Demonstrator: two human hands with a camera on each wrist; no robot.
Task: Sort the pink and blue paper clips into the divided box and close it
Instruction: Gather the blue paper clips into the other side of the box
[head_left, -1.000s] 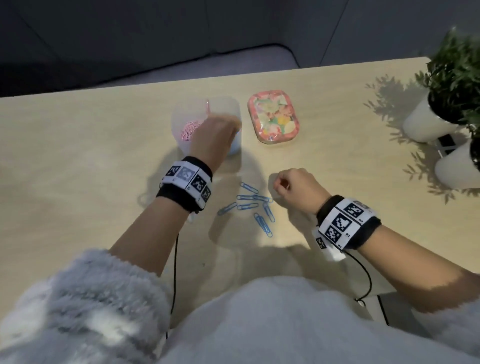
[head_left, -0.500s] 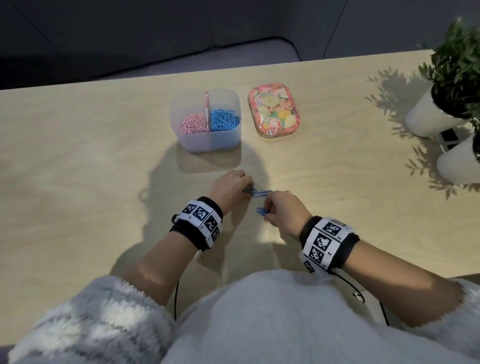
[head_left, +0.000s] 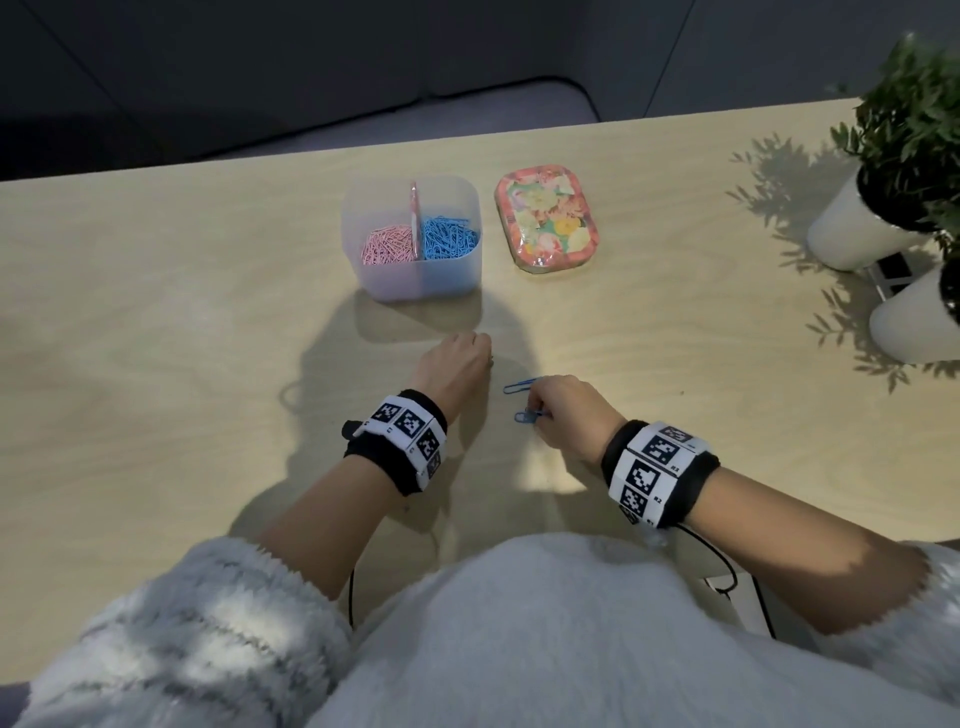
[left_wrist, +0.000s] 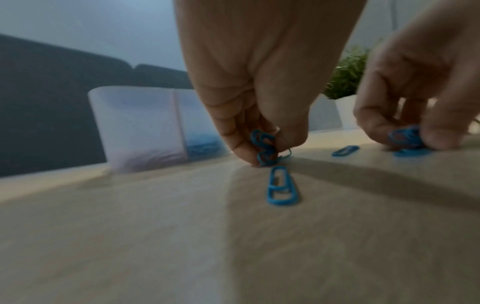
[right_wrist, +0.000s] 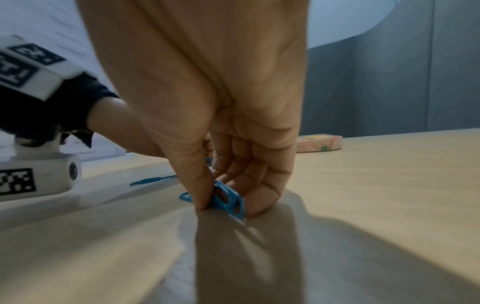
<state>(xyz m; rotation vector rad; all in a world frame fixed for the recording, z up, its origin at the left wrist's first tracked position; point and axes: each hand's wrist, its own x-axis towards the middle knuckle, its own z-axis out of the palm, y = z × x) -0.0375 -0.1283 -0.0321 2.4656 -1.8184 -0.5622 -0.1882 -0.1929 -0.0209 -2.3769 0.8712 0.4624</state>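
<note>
The translucent divided box (head_left: 415, 283) stands open on the table, pink clips (head_left: 387, 245) in its left half and blue clips (head_left: 449, 239) in its right half. Its floral lid (head_left: 545, 218) lies flat to the right. My left hand (head_left: 457, 364) is down on the table and pinches a few blue paper clips (left_wrist: 263, 148). One loose blue clip (left_wrist: 281, 186) lies just in front of it. My right hand (head_left: 563, 410) pinches blue clips (right_wrist: 227, 198) against the table. Another loose clip (head_left: 519, 385) lies between the hands.
Two white pots with green plants (head_left: 883, 171) stand at the table's right edge. A dark sofa (head_left: 260, 78) runs behind the far edge. Black cables (head_left: 727, 571) hang from my wrist cameras near the front edge. The table is light wood (head_left: 156, 338).
My left hand came back from the box to the loose clips and picked some up. The right hand slid slightly towards me, gathering clips; fewer lie loose on the table now.
</note>
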